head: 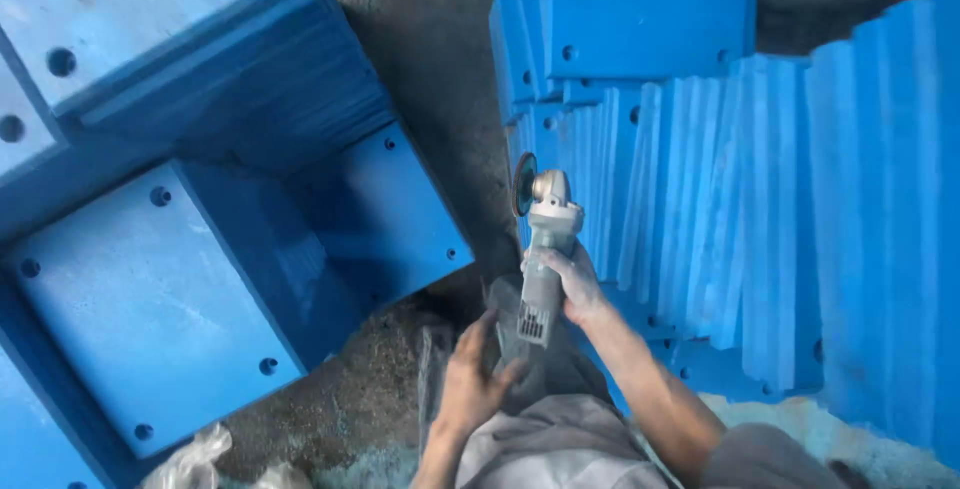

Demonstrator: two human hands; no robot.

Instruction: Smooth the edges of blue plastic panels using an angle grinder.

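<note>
Blue slabs (720, 219) crowd the gritty floor (440, 99), so keep your right hand (575, 284) clamped around the angle grinder (545, 249) while your open left hand (475, 379) rests below it.

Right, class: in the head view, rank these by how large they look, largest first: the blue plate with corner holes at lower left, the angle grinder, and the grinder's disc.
1. Blue plate, by far the largest.
2. Angle grinder, held in the right hand.
3. Grinder's disc, seen nearly edge-on, so it looks smaller than it is.
</note>
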